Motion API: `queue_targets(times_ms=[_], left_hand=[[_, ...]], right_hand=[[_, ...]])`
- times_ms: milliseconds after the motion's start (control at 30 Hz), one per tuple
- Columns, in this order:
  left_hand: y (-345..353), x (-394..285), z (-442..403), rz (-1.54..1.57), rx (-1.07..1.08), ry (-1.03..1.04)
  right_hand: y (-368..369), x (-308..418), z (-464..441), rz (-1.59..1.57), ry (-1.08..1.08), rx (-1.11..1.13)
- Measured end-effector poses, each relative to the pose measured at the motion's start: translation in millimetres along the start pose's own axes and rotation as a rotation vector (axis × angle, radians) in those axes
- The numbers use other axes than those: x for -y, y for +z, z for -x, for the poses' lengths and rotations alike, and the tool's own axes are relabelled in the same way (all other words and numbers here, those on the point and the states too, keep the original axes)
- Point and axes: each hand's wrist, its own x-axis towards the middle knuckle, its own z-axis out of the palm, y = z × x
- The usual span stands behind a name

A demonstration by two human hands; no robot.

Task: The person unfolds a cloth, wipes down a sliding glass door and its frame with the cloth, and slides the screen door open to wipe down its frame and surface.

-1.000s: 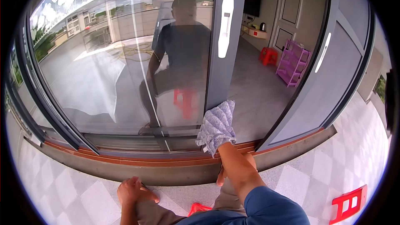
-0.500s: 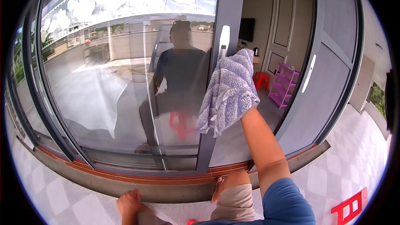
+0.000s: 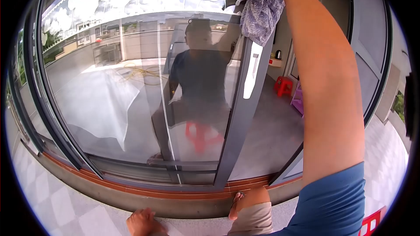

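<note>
A grey-purple towel covers my right hand, which presses it to the upper part of the sliding door's grey frame. The cloth hides the fingers; my bare forearm reaches up out of a blue sleeve. Just below the towel, a white door handle shows on the frame. My left hand is low at the bottom edge, fingers curled in, with no object visible in it. The glass pane to the left carries white flower decals and my reflection.
Through the doorway are a red stool and part of a purple shelf rack. A brown sill runs under the door. My foot is at the sill. A red plastic piece stands at lower right.
My right hand and the towel have gone up the door frame, from beside the handle to above it. The handle is now uncovered. My left hand stays low.
</note>
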Motion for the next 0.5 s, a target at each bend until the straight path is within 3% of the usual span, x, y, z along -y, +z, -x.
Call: queue_targets(times_ms=[67, 167, 233, 500], left_hand=[[-27, -16, 0, -0.006, 0.116, -0.036], [-40, -25, -2, 0.03, -0.037, -0.081], [-2, 6, -26, 0.068, -0.105, -0.055], [2, 8, -36, 0.068, -0.055, -0.004]], right_hand=[[17, 5, -1, 0.02, 0.021, 0.03], [33, 9, 15, 0.062, 0.029, 0.078], [40, 15, 35, 0.081, 0.022, 0.119], [12, 57, 167, 0.127, 0.002, 0.424]])
